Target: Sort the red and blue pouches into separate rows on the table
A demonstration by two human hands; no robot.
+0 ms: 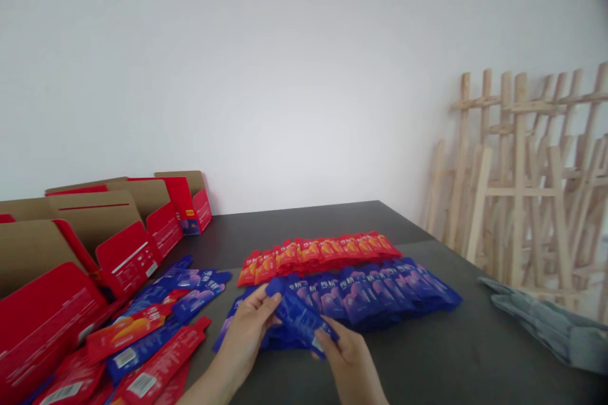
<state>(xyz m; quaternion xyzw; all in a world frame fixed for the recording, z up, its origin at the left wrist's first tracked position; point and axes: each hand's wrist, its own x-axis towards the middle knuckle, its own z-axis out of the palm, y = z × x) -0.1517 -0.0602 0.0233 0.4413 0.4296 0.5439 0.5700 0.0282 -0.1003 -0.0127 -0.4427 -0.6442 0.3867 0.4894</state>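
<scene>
My left hand and my right hand pinch the two ends of one blue sachet, held just above the near end of a fanned row of blue sachets. My left fingers close on its top end, my right fingers on its bottom end. Behind that row lies a fanned row of red-orange sachets on the dark table.
A loose heap of red and blue sachets lies at the left. Several open red cardboard boxes line the left edge. Grey folded cloth rests at the right. Wooden frames lean on the white wall.
</scene>
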